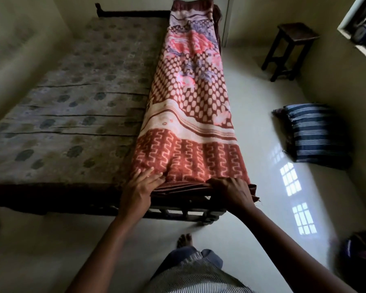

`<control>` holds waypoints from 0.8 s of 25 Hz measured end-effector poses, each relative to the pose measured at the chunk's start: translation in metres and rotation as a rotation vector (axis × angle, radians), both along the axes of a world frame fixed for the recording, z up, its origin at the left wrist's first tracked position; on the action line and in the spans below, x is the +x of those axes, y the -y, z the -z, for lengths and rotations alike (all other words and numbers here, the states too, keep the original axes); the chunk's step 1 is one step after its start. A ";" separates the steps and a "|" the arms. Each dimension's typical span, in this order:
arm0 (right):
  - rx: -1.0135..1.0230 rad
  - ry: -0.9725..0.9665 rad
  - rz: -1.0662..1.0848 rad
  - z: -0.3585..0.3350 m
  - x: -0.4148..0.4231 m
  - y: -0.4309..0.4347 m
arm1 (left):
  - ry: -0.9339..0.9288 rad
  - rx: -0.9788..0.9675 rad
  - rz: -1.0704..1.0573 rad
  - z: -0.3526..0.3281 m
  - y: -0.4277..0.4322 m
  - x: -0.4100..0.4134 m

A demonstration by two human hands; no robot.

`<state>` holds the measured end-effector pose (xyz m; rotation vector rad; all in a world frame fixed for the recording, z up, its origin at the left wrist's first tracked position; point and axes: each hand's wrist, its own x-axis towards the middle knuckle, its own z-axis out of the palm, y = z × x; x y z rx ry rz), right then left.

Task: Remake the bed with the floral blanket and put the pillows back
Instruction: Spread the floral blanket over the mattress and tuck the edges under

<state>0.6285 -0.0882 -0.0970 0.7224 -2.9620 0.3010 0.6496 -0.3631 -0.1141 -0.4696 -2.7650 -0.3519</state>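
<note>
The floral blanket, folded lengthwise along the right edge of the bed, is pinned at its foot end by the left grip (fingers spread flat) while its layered hem is clutched by the right grip, likely for unfolding.

Bedroom, private home. Wooden bed with bare patterned mattress at 10 o'clock; floral blanket folded lengthwise along its edge; dark stool at 1 o'clock; striped pillows on glossy floor at 3 o'clock.
</note>
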 end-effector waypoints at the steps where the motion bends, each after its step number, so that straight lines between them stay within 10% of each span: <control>1: 0.001 -0.070 -0.011 0.003 0.007 -0.001 | 0.010 0.001 0.001 0.000 0.000 0.009; 9: 0.029 0.077 0.004 0.081 0.064 -0.008 | 0.482 -0.046 -0.025 0.067 -0.014 0.059; 13: -0.277 0.125 0.123 0.085 0.088 -0.021 | 0.656 0.262 -0.151 0.072 -0.035 0.070; 20: -1.046 0.506 1.051 0.084 0.096 -0.041 | 0.775 0.618 -0.180 0.046 -0.077 0.055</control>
